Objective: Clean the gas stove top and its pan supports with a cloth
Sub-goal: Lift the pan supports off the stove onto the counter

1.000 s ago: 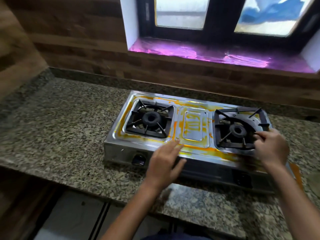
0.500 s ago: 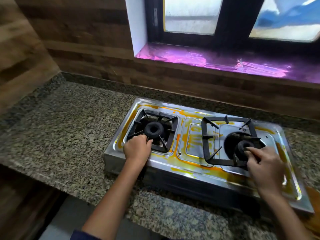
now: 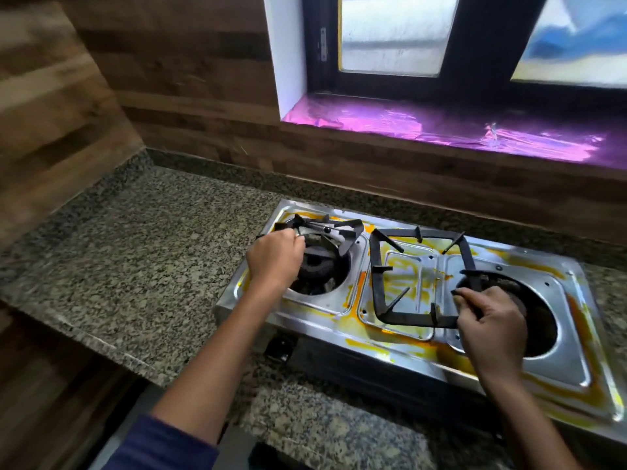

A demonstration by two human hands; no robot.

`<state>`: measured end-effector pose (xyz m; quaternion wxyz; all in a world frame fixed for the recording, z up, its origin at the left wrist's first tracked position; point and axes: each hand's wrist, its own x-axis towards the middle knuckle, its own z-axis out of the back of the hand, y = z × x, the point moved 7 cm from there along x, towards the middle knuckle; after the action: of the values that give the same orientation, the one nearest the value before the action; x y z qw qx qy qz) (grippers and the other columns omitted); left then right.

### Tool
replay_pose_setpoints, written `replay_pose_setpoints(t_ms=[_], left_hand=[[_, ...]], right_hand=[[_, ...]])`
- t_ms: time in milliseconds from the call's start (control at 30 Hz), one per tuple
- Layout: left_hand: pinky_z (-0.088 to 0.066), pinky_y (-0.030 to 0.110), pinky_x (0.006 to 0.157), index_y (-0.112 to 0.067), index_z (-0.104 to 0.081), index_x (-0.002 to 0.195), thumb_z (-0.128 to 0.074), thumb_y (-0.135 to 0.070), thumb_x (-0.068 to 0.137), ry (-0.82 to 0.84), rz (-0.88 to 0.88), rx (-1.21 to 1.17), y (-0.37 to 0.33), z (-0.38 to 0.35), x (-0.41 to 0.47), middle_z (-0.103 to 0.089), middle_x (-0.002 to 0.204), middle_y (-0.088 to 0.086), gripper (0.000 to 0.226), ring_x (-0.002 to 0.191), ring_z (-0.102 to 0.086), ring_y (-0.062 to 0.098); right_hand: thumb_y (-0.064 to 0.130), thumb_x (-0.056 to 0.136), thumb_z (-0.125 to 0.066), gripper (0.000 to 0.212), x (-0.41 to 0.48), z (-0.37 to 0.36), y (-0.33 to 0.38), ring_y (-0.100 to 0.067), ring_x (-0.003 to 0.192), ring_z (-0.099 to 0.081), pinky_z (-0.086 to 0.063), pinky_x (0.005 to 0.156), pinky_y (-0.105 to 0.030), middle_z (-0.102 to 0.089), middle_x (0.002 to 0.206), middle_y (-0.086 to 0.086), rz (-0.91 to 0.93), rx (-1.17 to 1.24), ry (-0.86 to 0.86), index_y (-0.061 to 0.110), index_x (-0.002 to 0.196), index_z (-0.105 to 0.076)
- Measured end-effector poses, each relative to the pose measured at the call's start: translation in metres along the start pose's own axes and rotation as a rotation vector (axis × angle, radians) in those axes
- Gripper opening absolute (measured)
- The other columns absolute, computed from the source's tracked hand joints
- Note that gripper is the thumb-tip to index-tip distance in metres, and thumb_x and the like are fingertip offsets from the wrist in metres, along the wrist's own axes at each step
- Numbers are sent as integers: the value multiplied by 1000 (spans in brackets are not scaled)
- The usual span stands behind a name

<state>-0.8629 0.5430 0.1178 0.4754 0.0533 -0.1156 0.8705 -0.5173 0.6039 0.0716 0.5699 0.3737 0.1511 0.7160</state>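
Observation:
A steel two-burner gas stove (image 3: 559, 351), smeared with yellow-orange stains, sits on the granite counter. My left hand (image 3: 273, 262) grips the left black pan support (image 3: 342, 232), which is tilted up off its burner well. My right hand (image 3: 492, 329) holds the right black pan support (image 3: 378, 266), which lies shifted left over the stove's middle panel. The left burner (image 3: 319, 262) shows partly behind my left hand. The right burner well (image 3: 539, 320) lies open beside my right hand. No cloth is in view.
Speckled granite counter (image 3: 135, 259) spreads to the left of the stove and along its front. A wood-panel wall runs behind, with a window and a purple-lit sill (image 3: 441, 127) above. A black knob (image 3: 280, 347) sits on the stove's front face.
Both pan supports have come off their burners: the left one is lifted and tilted, the right one has slid further left onto the middle panel. The camera has swung left.

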Motion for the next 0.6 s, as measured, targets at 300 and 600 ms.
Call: replay_pose_setpoints(t_ms=[300, 600], left_hand=[[-29, 31, 52, -13, -61, 77, -44, -41, 99, -212, 63, -135, 112, 58, 12, -64, 72, 10, 39, 67, -60, 34], [-20, 27, 42, -21, -48, 63, -45, -36, 100, -146, 311, -37, 337, 24, -17, -40, 54, -6, 39, 46, -39, 14]], right_hand=[[2, 84, -69, 13, -8, -26, 68, -25, 67, -52, -43, 62, -37, -53, 68, -4, 81, 21, -49, 7, 92, -77], [-1, 75, -68, 20, -20, -177, 225, -34, 71, -62, -36, 65, -25, -63, 75, -11, 228, 50, 97, 5, 92, -77]])
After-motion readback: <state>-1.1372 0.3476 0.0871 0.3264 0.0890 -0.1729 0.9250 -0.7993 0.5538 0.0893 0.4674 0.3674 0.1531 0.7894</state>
